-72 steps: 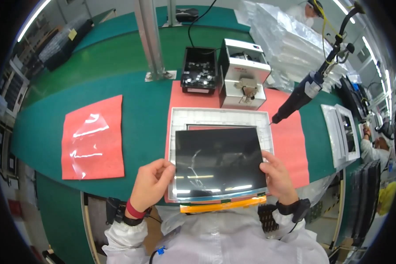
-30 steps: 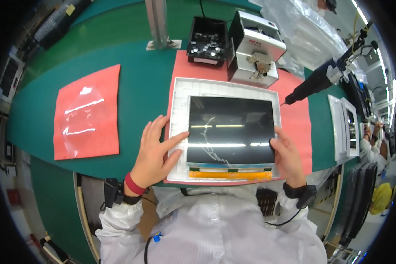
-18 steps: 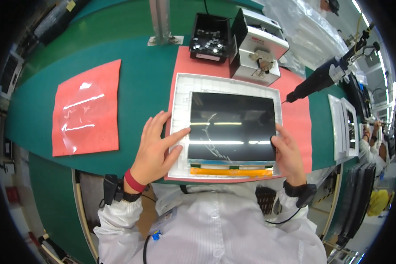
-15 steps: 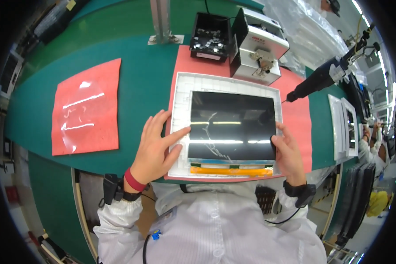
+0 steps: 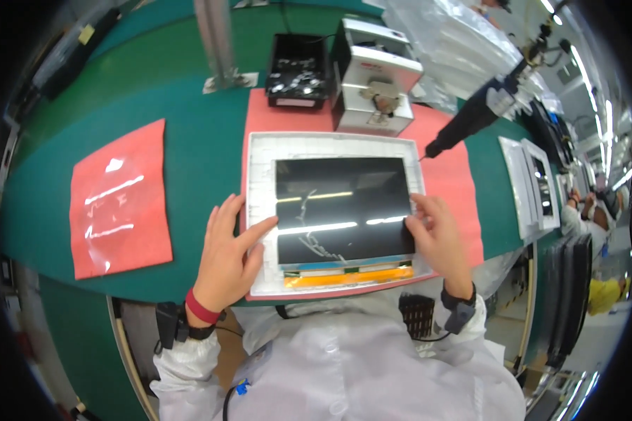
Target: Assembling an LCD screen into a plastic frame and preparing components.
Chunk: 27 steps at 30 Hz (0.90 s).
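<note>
A black LCD panel [image 5: 340,203] with an orange strip [image 5: 347,276] along its near edge lies face up inside a white plastic frame [image 5: 260,149]. My left hand [image 5: 223,256] has its fingers spread; the index fingertip touches the panel's left edge while the other fingers rest over the frame's left rim. At the opposite side is my right hand [image 5: 442,238], thumb against the panel's right edge and index finger apart from it by the frame's rim. Its remaining fingers are bent and partly hidden. Light reflections streak the glass.
A pink foam mat [image 5: 456,203] lies under the frame, and a folded pink sheet [image 5: 123,203] is at left. Behind stand a black parts bin [image 5: 298,70] and a white dispenser-like machine [image 5: 373,77]. An electric screwdriver [image 5: 463,123] hangs at right, near stacked white frames [image 5: 519,186].
The view has turned, so the whole bench sits farther left in the picture. Both hands stay at the panel's sides; the right hand's fingers look a little more bent.
</note>
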### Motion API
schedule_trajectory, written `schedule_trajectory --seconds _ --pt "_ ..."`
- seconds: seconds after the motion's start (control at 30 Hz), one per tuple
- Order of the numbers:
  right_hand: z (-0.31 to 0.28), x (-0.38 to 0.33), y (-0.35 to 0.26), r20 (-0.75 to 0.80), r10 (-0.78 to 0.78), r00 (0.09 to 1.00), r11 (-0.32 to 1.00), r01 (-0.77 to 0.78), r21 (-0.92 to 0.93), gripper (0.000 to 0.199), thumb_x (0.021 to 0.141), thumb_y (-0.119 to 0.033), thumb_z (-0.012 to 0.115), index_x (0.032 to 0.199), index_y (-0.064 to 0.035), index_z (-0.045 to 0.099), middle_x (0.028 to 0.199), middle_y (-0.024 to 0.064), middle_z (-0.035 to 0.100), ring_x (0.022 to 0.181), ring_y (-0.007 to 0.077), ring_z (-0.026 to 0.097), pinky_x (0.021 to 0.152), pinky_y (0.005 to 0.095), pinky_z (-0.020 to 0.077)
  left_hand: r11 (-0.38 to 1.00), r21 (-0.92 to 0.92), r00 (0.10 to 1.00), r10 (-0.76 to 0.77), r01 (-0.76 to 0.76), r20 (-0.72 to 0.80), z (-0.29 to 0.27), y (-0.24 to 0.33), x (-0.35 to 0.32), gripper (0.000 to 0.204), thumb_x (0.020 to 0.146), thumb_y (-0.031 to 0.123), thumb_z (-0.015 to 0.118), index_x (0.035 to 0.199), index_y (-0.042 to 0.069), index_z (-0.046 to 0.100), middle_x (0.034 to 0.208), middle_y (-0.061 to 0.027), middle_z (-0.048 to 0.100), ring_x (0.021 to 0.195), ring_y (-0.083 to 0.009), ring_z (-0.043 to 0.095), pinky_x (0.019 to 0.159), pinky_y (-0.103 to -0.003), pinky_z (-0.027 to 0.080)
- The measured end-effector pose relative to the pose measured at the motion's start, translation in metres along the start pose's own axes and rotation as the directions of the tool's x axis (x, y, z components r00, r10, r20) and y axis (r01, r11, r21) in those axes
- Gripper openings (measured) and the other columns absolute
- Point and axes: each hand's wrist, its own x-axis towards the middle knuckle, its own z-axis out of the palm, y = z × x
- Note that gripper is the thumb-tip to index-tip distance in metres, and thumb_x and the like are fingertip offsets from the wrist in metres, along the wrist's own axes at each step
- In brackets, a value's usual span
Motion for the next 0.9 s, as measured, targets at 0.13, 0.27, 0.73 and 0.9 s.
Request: schedule_trajectory --seconds 0.13,0.27,0.73,0.9 --pt "0.013 -0.004 0.003 -0.052 -0.146 0.988 0.962 0.130 -0.241 0.036 0.084 -0.009 0.067 0.114 0.0068 0.056 0.100 0.0195 0.054 0.091 0.0356 0.057 0.078 0.0407 0.0480 1.000 0.005 1.000 -0.003 0.003 -0.006 0.001 0.001 -0.002 0.043 0.081 0.002 0.057 0.122 0.013 0.066 0.141 -0.0261 0.041 0.134 -0.0452 0.036 0.114 -0.054 0.024" --pt "0.018 -0.004 0.001 -0.080 -0.199 0.977 0.908 0.153 -0.389 0.036 0.079 -0.010 0.070 0.110 0.0046 0.057 0.099 0.0190 0.053 0.094 0.0365 0.054 0.081 0.0437 0.0461 1.000 0.011 1.000 -0.011 0.011 0.005 0.000 0.007 -0.003 0.044 0.081 0.000 0.056 0.122 0.012 0.065 0.143 -0.0253 0.039 0.135 -0.0438 0.035 0.115 -0.053 0.023" --pt "0.025 0.070 0.041 -0.190 -0.392 0.900 0.890 0.319 -0.326 0.034 0.076 -0.005 0.070 0.109 -0.0002 0.063 0.099 0.0171 0.055 0.094 0.0355 0.054 0.080 0.0433 0.0466 0.916 -0.217 0.865 0.393 -0.338 0.313 -0.011 0.049 0.083 0.046 0.077 0.004 0.070 0.121 0.005 0.062 0.133 -0.0185 0.051 0.124 -0.0393 0.047 0.103 -0.043 0.041" --pt "0.028 0.071 0.039 -0.238 -0.342 0.909 0.927 0.285 -0.243 0.027 0.075 -0.005 0.071 0.102 -0.0021 0.066 0.097 0.0159 0.054 0.091 0.0337 0.055 0.077 0.0420 0.0466 0.916 -0.161 0.854 0.401 -0.368 0.331 0.014 0.029 0.099 0.048 0.071 0.005 0.074 0.118 0.008 0.065 0.133 -0.0159 0.051 0.124 -0.0376 0.045 0.104 -0.044 0.038"
